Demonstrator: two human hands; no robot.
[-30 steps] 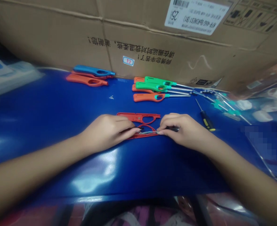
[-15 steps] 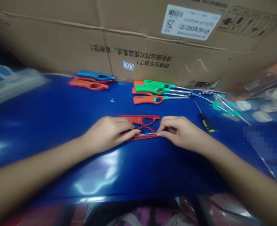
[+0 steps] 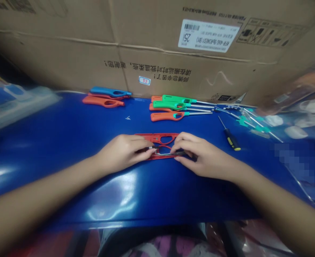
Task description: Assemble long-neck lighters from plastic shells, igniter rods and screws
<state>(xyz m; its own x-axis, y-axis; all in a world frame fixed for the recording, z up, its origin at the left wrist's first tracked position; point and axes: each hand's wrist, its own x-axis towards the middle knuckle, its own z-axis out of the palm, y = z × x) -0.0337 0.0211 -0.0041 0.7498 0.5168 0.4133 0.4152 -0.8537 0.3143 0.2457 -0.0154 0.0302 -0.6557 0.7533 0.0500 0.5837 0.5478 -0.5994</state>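
Two red lighter shell halves lie on the blue table: the far half (image 3: 153,137) with its trigger loop exposed, and the near half (image 3: 161,157), partly hidden by my hands. My left hand (image 3: 122,151) is closed, thumb and index finger pinching a small black part (image 3: 154,147) over the near half's left portion. A thin pale wire (image 3: 163,154) runs from there rightward along that half. My right hand (image 3: 204,153) has thumb and index finger closed around the wire at the half's right end, where a short dark piece shows between the fingertips.
Behind stand orange and green gas lighters (image 3: 170,103) with metal tubes, beside blue and orange handle shells (image 3: 104,101). A screwdriver (image 3: 230,137) lies to the right, near metal rods with teal parts (image 3: 254,123). A large cardboard box (image 3: 74,60) walls off the back.
My right hand has shifted slightly left along the wire, its fingertips now over the near shell's end. My left hand keeps its pinch on the black part. The view has tilted slightly.
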